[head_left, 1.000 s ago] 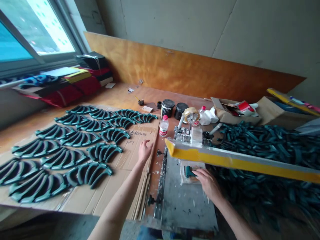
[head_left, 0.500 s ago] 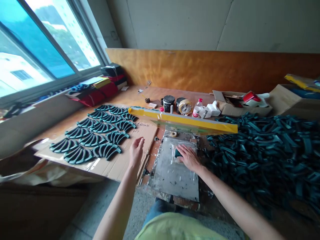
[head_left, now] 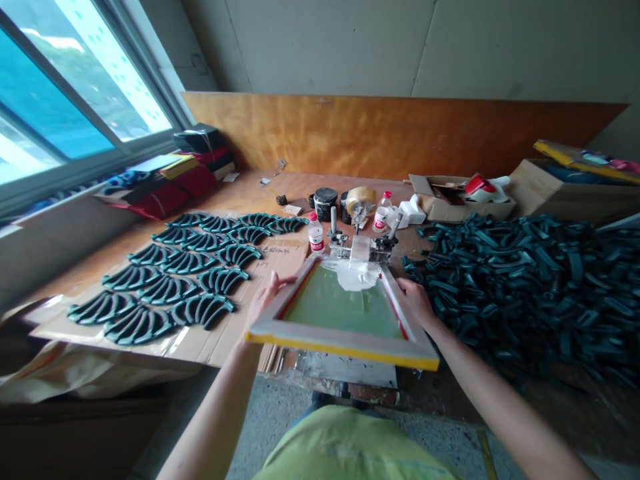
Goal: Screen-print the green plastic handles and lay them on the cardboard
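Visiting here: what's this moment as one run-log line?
left hand: grips screen-printing frame | right hand: grips other side | frame: tilted up on hinge clamps | white ink: on green mesh

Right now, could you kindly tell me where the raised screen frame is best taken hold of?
Grip the yellow-edged near rail of the screen frame from the front, with one hand toward each corner, close to where the left hand and right hand hold its sides. That rail is the free end, away from the hinge clamps, and it keeps your fingers off the mesh and white ink.
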The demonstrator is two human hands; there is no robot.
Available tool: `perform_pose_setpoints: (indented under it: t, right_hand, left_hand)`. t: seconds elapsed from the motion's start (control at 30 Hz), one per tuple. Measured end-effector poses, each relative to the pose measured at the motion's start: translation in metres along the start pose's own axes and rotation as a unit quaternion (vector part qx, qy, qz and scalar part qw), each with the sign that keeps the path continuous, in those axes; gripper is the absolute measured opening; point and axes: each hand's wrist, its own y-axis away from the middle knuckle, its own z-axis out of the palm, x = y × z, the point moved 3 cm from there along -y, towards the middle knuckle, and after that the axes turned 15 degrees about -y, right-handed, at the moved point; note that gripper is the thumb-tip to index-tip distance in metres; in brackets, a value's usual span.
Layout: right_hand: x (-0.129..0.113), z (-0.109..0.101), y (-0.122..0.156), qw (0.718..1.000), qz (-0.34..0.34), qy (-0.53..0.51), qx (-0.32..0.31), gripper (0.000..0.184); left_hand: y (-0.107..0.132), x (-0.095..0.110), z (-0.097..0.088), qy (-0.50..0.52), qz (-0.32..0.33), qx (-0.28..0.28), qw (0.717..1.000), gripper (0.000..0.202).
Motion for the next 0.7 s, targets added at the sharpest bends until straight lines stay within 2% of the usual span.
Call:
perform_pose_setpoints:
  t: [0.1, 0.2, 0.27, 0.33, 0.4, 0.47, 0.57, 0.7]
  right_hand:
    - [-0.015, -0.009, -0.03, 0.998, -0.027, 0.008, 0.048, 0.038]
    - [-0.041, 0.01, -0.061, 0.995, -0.07, 0.073, 0.018, 0.06]
    - [-0.052, 0.027, -0.077, 0.991, -0.054, 0.12, -0.027, 0.052]
    - [-0.055, 0.041, -0.085, 0.987, -0.017, 0.145, -0.073, 0.033]
    - [-0.053, 0.051, -0.084, 0.982, 0.013, 0.154, -0.107, 0.017]
    - [-0.052, 0.057, -0.074, 0.98, 0.005, 0.151, -0.129, 0.01]
    - [-0.054, 0.058, -0.046, 0.976, -0.058, 0.13, -0.168, 0.012]
    - [-0.057, 0.043, -0.018, 0.954, -0.156, 0.075, -0.246, 0.027]
  left_hand:
    - [0.013, -0.058, 0.001, -0.018, -0.083, -0.086, 0.993, 0.066]
    - [0.011, -0.108, 0.012, -0.006, -0.097, -0.092, 0.991, 0.094]
    - [0.006, -0.13, 0.019, -0.017, -0.087, -0.082, 0.993, 0.099]
    - [0.002, -0.142, 0.023, -0.02, -0.081, -0.086, 0.993, 0.093]
    - [0.001, -0.145, 0.024, -0.014, -0.084, -0.094, 0.992, 0.088]
    - [0.002, -0.144, 0.023, -0.01, -0.092, -0.099, 0.991, 0.086]
    - [0.003, -0.144, 0.022, -0.012, -0.097, -0.099, 0.99, 0.085]
    - [0.002, -0.15, 0.022, -0.034, -0.086, -0.088, 0.992, 0.082]
